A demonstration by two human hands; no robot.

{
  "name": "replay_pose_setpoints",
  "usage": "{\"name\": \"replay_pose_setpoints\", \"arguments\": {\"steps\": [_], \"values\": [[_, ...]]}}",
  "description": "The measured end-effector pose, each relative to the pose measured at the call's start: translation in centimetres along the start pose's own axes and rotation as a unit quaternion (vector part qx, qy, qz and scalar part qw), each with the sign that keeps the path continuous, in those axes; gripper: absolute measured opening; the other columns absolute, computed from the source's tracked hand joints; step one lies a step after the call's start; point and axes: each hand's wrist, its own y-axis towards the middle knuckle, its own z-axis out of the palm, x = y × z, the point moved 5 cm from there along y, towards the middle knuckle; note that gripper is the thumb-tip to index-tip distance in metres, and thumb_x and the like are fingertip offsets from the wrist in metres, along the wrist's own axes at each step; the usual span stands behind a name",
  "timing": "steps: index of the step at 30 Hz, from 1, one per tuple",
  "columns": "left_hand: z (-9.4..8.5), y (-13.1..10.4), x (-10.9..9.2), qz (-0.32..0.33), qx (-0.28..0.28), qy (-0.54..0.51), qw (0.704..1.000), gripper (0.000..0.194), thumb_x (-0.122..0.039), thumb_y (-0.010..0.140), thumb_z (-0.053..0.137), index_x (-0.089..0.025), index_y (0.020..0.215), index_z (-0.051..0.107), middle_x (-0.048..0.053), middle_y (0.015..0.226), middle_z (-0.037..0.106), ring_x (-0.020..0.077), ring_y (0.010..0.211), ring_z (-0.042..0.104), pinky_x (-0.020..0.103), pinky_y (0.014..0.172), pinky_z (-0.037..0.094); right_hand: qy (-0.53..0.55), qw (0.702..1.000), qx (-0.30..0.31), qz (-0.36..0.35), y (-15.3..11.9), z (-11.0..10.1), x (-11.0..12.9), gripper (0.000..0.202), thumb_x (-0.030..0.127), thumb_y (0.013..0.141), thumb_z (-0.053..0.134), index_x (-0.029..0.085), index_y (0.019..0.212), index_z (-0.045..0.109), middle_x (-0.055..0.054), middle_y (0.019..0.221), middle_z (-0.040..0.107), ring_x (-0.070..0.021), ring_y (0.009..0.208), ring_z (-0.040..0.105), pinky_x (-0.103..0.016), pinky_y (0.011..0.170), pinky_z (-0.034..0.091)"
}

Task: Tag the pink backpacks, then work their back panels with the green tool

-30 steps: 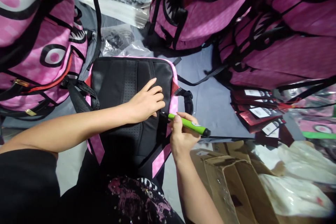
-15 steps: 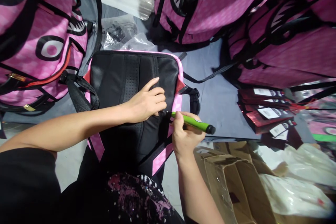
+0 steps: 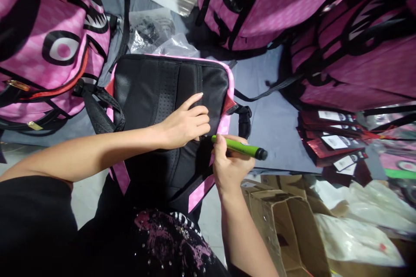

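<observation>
A black-backed pink backpack lies with its back panel up, partly on the grey-covered table and reaching down over my lap. My left hand rests on the panel beside a raised vertical seam, its fingers stretched out and apart. Its thumb side points up and the lower fingertips are partly hidden. In my right hand is a bright green marker, gripped with its tip pointing left at the panel near the pink edge. The black end points right. The tip is too dark to make out.
Pink shark-mouth backpacks stand at the left and at the back right. Clear plastic bags lie behind the work. Dark red hang tags are at the table's right edge, above open cardboard boxes.
The view has shifted slightly, and the backpack appears a little higher and further right. Both hands keep nearly the same pose, the left on the panel, the right holding the marker.
</observation>
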Motion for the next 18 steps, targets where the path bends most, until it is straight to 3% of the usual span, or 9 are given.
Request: {"name": "replay_pose_setpoints", "arguments": {"steps": [7,18], "values": [[0.0,-0.4,-0.1,0.012,-0.032,0.025,0.999,0.017,-0.028,0.094,0.051,-0.018,0.086,0.062,0.001,0.087,0.062,0.0183,0.103,0.054,0.052,0.118,0.028,-0.047,0.999,0.007,-0.027,0.7,-0.3,1.1,0.027,0.038,0.09,0.057,0.017,0.073,0.063,-0.005,0.073,0.069,-0.0139,0.056,0.063,-0.027,0.057,0.052],[0.4,-0.3,0.2,-0.005,0.022,0.014,1.0,0.027,-0.029,0.098,0.04,-0.02,0.089,0.063,0.0,0.09,0.06,0.016,0.107,0.053,0.049,0.123,0.02,-0.009,0.996,0.07,0.053,1.8,0.0,0.8,0.03,0.042,0.089,0.058,0.017,0.072,0.062,0.001,0.056,0.063,-0.0127,0.044,0.058,-0.025,0.048,0.044]]}}
